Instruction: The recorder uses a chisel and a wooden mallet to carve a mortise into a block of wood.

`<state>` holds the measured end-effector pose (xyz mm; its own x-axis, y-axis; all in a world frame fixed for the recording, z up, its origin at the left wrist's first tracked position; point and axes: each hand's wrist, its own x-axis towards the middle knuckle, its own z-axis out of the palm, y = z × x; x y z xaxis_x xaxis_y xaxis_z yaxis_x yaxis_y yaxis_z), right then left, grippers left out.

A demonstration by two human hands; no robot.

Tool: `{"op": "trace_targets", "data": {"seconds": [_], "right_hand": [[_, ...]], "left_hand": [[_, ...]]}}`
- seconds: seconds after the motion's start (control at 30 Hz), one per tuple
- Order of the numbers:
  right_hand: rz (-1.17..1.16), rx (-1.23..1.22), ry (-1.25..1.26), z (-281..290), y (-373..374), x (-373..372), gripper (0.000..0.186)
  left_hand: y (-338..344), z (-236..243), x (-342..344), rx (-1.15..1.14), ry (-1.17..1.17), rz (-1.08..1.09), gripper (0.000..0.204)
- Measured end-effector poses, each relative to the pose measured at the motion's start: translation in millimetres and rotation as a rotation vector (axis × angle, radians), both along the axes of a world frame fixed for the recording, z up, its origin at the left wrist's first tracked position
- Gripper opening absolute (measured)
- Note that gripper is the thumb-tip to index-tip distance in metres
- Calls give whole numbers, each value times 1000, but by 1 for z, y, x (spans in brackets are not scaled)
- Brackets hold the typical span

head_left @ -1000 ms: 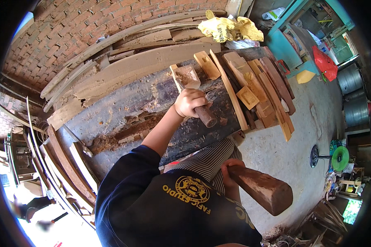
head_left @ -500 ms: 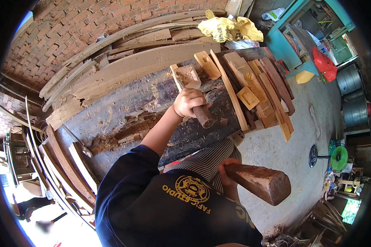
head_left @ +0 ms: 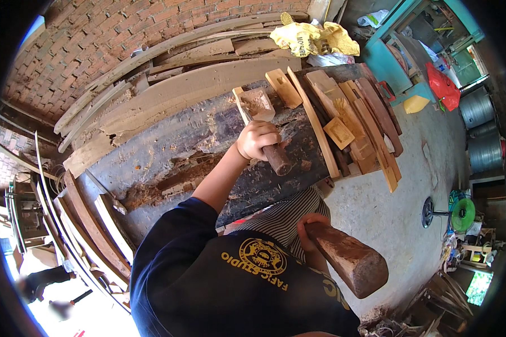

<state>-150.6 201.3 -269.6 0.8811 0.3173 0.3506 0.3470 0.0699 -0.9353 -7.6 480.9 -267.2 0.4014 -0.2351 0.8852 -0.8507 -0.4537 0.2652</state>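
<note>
Mallet [head_left: 351, 261], gripped in right hand [head_left: 308, 229], head dipped lower since half a second ago, well apart from chisel [head_left: 277, 160], left hand [head_left: 258, 140] still clasping that at hollowed block [head_left: 258, 105] on bench [head_left: 146, 151]: no blow landing.

The bare left hand [head_left: 258, 140] hides the middle of the brown wooden-handled chisel [head_left: 279, 160]; beyond that grip, its tip is indistinct. The thick brown wooden mallet [head_left: 348, 258] partly hides the bare right hand [head_left: 308, 229].

left grip [head_left: 258, 140] clenched; left arm [head_left: 222, 177] extended forward; right grip [head_left: 309, 227] curled, closer in
</note>
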Motion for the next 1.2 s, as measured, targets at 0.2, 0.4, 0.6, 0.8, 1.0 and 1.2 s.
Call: {"op": "trace_targets", "data": {"seconds": [0.2, 0.4, 0.6, 0.8, 1.0, 1.2], "right_hand": [[-5, -11, -84, 3, 1, 6, 25], [-195, -476, 28, -10, 1, 20, 30], [-169, -456, -150, -3, -3, 15, 33], [-214, -615, 127, 0, 11, 21, 28], [-172, -122, 103, -12, 7, 6, 24], [-159, -629, 200, -7, 5, 10, 30]], "left_hand": [[1, 1, 0, -38, -28, -25, 23], [11, -8, -2, 0, -12, 32, 23], [9, -6, -7, -61, 27, -52, 22], [10, -12, -1, -88, -27, -77, 25], [9, -12, -9, -33, 97, -37, 21], [2, -14, -3, -37, -3, 16, 20]]}}
